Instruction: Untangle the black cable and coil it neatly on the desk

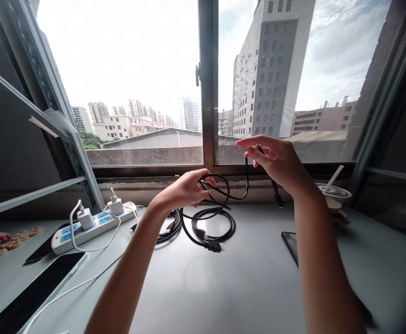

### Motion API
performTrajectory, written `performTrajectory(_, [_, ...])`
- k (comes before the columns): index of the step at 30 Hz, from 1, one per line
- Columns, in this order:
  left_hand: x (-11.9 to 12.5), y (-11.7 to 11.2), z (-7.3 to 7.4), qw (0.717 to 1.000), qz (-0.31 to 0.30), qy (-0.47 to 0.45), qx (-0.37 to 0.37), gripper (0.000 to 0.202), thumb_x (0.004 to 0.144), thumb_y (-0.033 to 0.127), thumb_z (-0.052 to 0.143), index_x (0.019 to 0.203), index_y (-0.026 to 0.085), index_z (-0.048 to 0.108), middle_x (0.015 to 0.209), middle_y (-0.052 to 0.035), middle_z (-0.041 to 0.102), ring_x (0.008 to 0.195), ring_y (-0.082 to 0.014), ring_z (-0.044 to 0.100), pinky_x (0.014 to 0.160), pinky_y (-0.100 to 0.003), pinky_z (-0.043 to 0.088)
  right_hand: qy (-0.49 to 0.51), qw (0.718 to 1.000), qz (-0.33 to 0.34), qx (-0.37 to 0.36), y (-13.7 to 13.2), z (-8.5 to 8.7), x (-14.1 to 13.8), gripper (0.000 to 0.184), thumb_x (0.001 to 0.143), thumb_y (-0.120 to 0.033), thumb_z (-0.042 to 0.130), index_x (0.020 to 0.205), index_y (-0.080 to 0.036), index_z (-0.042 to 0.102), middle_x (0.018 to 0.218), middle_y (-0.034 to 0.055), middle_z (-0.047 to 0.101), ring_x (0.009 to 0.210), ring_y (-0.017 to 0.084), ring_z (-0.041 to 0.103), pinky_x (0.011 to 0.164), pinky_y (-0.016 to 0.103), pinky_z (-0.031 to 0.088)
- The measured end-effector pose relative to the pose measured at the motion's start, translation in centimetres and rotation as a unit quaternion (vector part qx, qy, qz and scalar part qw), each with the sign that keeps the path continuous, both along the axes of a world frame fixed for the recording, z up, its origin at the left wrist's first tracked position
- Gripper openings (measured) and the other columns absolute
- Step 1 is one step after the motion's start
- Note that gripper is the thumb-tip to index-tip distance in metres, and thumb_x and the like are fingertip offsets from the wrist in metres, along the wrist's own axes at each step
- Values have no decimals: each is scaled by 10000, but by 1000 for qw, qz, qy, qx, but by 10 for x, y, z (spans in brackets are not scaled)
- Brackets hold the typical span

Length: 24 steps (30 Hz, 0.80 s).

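Head camera view, and it's all about one black cable [247, 178] strung between two raised hands over the tabletop [248, 287]. Left hand [191, 188] is lower and nearer the middle, fingers half curled with thumb and fingertips pinching the cable where a few loose loops bunch up. Right hand [272, 155] is up higher by the window frame [208, 93], fairly relaxed, index finger stretched out, but thumb and fingers look closed on the cable. Exact contact is hard to tell since the fingers hide some of it.

My guess on the why: holding the hands at different heights lets the slack droop between them instead of piling up. One connector [278, 200] dangles under the right hand, probably the same cable's end, while a chunky plug [214, 246] sits down on the tabletop below the left.

Two more black cables lie coiled just beneath, a right coil [233, 227] and a left coil [177, 227], the latter partly behind the left forearm. Coiled like that they probably don't tangle. Power strip [98, 227] is off left, likely there so the white chargers [85, 218] can reach.
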<state>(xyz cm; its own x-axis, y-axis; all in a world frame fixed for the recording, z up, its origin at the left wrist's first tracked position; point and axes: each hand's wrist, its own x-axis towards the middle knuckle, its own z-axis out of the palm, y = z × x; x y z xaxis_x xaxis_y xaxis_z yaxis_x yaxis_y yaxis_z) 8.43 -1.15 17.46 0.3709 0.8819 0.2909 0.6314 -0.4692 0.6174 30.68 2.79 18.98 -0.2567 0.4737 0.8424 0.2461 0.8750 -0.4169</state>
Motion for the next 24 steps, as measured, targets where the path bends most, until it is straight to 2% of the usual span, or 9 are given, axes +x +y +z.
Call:
performTrajectory(3, [-4,1,5,988,55,14,142,145,739,168,533,868,141,592,815,-31,586,572,-82,493,489,-197,367,-62,996,-27,-64,0,-3,17,247,806,-314,549,1005,-238,673,1050,46,656,774,157,625,586,268,498])
performTrajectory(7, [-12,6,14,936,95,-50,335,114,743,130,472,687,140,571,843,-51,567,738,-118,513,625,-236,401,-139,969,-99,-177,11,-13,42,280,762,-317,594,1027,-260,664,941,41,679,804,197,641,687,326,515])
performTrajectory(10, [-13,9,16,900,87,-117,410,104,735,135,498,645,153,545,813,-38,551,758,-122,517,645,-244,409,-209,938,-114,-252,20,-20,45,308,744,-343,615,1028,-233,663,947,63,680,875,228,637,779,359,506])
performTrajectory(12, [-9,11,14,891,84,-129,428,113,718,110,504,619,157,532,822,-30,549,744,-117,513,615,-240,401,-232,927,-109,-273,23,-21,36,347,737,-358,624,1048,-208,654,1005,84,669,949,242,621,830,363,495])
performTrajectory(14, [-5,13,10,890,80,-118,433,133,705,87,504,594,158,521,838,-26,550,728,-113,503,584,-237,384,-226,940,-69,-247,23,-20,21,394,728,-364,640,1089,-208,634,1109,79,639,1052,239,580,877,347,478])
performTrajectory(17, [1,16,5,893,57,-106,434,159,703,74,508,567,156,506,835,-25,539,707,-108,485,559,-234,367,-203,957,82,-190,20,-17,-3,409,758,-373,617,1132,-210,607,1191,47,607,1111,201,549,934,317,444])
performTrajectory(20, [4,18,4,890,18,-128,437,181,708,64,509,551,153,493,805,-23,519,678,-99,473,550,-230,364,-228,933,195,-200,14,-15,-19,407,804,-418,562,1135,-186,609,1149,52,632,1064,184,578,930,307,442])
performTrajectory(22, [6,17,4,881,-2,-159,446,205,690,30,491,523,148,476,787,-16,505,628,-79,460,526,-221,357,-261,914,212,-227,12,-16,-25,444,811,-471,543,1143,-183,604,1142,55,635,1054,184,582,914,296,449])
performTrajectory(24, [8,14,6,873,-8,-179,454,240,663,-17,446,485,142,472,784,-9,499,574,-56,448,493,-210,348,-282,906,192,-250,10,-17,-28,500,772,-515,580,1150,-187,592,1135,58,632,1044,191,582,897,288,456])
